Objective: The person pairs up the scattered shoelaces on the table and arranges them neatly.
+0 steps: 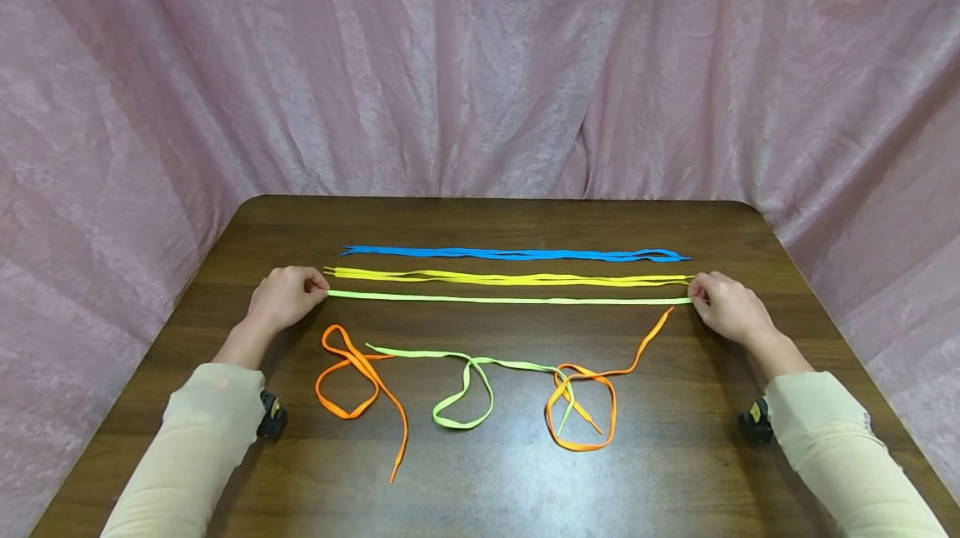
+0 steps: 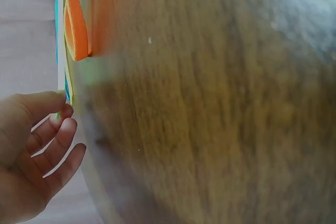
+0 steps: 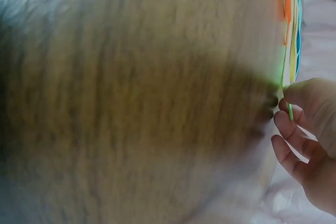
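Observation:
A light green shoelace (image 1: 510, 301) stretches straight across the table between both hands. My left hand (image 1: 287, 298) pinches its left end between thumb and forefinger; in the left wrist view the other fingers of that hand (image 2: 39, 153) are loosely bent. At the opposite end, my right hand (image 1: 729, 305) pinches the lace, and its green tip (image 3: 290, 112) pokes out below the thumb in the right wrist view. Just beyond lie yellow shoelaces (image 1: 510, 280), laid lengthwise side by side, with blue shoelaces (image 1: 510, 255) parallel behind them.
Nearer the person, a second green shoelace (image 1: 462, 425) lies in a loose curve. One orange lace (image 1: 362, 363) is looped at its left, and another orange lace (image 1: 615, 413) crosses its right end. The brown wooden table (image 1: 480, 488) meets a pink curtain (image 1: 480, 72) at the back.

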Available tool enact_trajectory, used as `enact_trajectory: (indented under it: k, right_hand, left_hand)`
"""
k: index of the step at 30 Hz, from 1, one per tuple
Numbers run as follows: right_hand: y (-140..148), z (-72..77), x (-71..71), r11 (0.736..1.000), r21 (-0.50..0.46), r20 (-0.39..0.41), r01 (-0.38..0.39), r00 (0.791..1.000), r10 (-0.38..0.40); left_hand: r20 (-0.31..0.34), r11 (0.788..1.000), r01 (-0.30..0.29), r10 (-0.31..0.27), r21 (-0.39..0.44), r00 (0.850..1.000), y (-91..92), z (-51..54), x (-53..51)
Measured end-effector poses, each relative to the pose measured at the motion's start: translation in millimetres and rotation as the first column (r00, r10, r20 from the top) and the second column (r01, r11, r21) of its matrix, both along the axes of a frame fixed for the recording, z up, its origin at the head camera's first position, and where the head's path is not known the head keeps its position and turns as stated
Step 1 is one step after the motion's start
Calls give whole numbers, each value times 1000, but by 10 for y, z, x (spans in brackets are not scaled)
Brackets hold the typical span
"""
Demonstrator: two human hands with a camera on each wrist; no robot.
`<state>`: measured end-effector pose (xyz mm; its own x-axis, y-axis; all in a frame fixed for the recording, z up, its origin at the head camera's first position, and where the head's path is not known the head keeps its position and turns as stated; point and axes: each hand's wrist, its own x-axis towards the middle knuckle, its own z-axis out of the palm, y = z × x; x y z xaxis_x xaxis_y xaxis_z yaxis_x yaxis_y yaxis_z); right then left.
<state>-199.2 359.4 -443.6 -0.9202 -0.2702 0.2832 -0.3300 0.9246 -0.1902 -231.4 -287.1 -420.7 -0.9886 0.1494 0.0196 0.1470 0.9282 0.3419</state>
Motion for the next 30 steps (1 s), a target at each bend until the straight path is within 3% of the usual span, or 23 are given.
enact_trajectory:
  k: [10,18,30]
  right_hand:
    - [12,13,41,1000,4,14,13,1000,-13]
    - [36,50,80,999,31,119,18,993,-22]
    - [14,-6,38,1000,8,30,2,1000,-2]
  left_hand:
    - [37,1000,-19,20,-15,999,-17,-33,-1]
    - [53,1000,-9,11,-25,999,-14,-39,-6]
    - [64,999,-12,14,-35,998,-31,-69,-13]
